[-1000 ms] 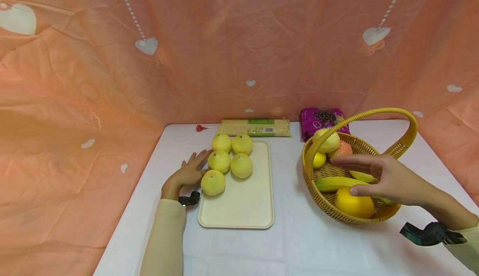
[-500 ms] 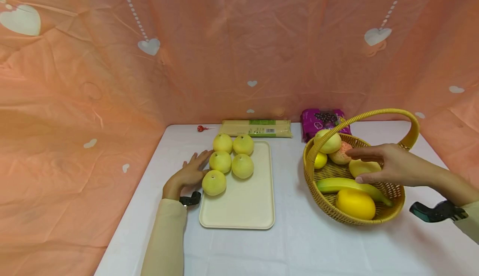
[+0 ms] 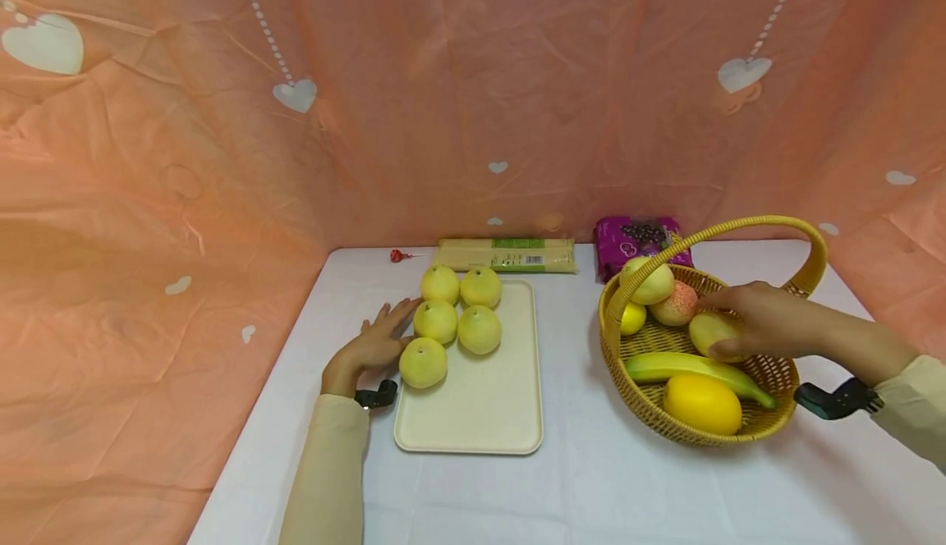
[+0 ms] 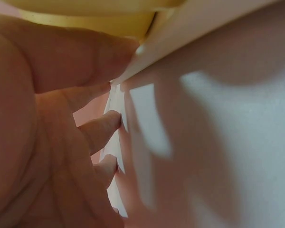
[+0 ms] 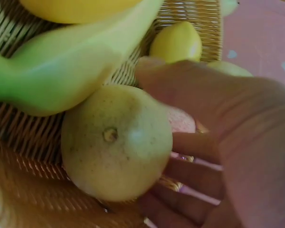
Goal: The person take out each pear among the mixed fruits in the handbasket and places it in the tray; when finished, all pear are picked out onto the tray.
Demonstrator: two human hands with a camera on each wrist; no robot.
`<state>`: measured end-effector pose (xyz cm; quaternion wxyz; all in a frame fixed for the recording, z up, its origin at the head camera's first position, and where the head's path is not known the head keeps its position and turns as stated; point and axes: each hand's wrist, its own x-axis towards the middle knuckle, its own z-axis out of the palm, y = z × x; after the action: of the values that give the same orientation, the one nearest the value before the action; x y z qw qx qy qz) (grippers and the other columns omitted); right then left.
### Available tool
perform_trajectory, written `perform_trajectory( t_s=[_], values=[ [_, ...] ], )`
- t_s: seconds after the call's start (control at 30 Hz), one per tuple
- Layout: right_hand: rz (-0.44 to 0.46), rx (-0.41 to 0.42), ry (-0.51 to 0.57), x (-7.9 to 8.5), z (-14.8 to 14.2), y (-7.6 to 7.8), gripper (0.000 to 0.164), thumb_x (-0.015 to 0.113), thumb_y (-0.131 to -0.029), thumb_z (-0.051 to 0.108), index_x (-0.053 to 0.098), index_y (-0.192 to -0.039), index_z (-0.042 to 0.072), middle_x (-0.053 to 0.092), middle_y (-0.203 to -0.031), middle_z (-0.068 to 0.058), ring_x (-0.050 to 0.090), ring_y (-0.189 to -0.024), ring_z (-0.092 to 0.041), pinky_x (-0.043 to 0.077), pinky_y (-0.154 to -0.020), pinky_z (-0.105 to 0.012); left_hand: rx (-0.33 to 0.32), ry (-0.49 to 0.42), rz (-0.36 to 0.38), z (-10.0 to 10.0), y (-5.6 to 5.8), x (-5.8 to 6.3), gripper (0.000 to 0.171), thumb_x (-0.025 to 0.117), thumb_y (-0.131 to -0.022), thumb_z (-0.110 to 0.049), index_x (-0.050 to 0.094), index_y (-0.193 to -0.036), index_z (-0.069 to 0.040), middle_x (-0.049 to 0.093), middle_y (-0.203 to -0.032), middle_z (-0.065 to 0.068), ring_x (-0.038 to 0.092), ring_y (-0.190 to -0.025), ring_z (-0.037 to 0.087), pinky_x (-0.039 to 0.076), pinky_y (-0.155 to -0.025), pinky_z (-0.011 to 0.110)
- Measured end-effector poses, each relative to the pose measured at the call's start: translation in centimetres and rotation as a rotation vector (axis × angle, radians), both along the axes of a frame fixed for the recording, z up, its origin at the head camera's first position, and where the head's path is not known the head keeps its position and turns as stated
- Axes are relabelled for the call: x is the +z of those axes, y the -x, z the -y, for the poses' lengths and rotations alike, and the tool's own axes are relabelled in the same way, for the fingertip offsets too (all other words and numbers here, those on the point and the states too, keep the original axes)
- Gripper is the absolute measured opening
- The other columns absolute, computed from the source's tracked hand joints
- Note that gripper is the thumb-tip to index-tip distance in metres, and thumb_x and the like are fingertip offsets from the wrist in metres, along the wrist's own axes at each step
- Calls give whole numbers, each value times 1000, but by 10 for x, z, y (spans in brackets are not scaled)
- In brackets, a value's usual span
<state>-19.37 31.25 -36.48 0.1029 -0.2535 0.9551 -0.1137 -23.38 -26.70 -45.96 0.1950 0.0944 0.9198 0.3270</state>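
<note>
In the head view my right hand reaches into the wicker basket, round a speckled, round pale-yellow fruit. Its thumb lies along one side, and the fingers curve behind the other, their tips partly hidden. A green-yellow banana, a deep-yellow fruit, a reddish fruit, a lemon and another pale fruit share the basket. My left hand rests with extended fingers along the left edge of the cream tray, fingertips right at its rim.
Several round pale-yellow fruits stand on the tray's left and far part. Behind lie a long tan packet, a purple packet and a red lollipop. The basket's tall handle arches over its far side.
My right hand has moved back and down into the basket, from over the deep-yellow fruit to round the pale fruit, its fingers now more bent. The left hand stays at the tray.
</note>
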Motion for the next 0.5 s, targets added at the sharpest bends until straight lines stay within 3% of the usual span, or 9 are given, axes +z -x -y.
perform_trajectory(
  t_s=[0.2, 0.33, 0.5],
  values=[
    [15, 5, -62, -3, 3, 6, 54, 93, -86, 29, 75, -129, 2, 76, -102, 3, 59, -84, -15, 50, -73, -34, 1, -4, 4, -1, -1, 1, 73, 52, -108, -20, 24, -176, -18, 11, -184, 19, -11, -170, 48, -16, -129, 75],
    [1, -33, -98, -5, 7, 4, 59, 94, -84, 29, 73, -129, -3, 74, -98, -2, 59, -84, -22, 51, -70, -38, -3, -6, 1, 0, -1, 1, 73, 53, -108, -21, 25, -176, -18, 11, -184, 20, -11, -169, 49, -16, -128, 76],
    [-44, -45, -106, -9, 15, 1, 49, 92, -81, 29, 72, -114, -1, 64, -84, 0, 55, -76, -21, 46, -63, -35, -7, -2, -5, -1, -1, 1, 72, 52, -109, -22, 25, -176, -17, 11, -184, 20, -10, -169, 49, -15, -128, 76]
  ],
)
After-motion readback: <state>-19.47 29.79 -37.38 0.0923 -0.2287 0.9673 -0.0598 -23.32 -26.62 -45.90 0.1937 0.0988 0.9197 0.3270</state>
